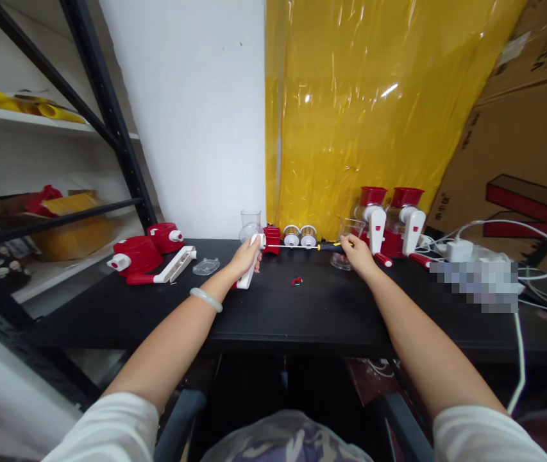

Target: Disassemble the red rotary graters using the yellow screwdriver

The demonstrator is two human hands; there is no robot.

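My left hand (247, 258) is closed around a white crank handle (246, 280), which it holds tilted above the black table. In my right hand (357, 253) is a screwdriver (329, 247) with a black and yellow grip. Its long shaft lies level and points left, the tip at the upper end of the crank handle; whether it sits in a screw I cannot tell. A small red part (297, 281) lies on the table between and nearer than my hands. Just behind my right hand is a clear plastic piece (340, 261), partly hidden.
Two assembled red-and-white rotary graters (373, 221) stand at the right. Red housings (137, 254), another white crank (179, 264) and a clear plate (206, 266) lie left. Metal drums (308, 236) and a red part (272, 240) sit behind. White cables (542, 276) run along the right.
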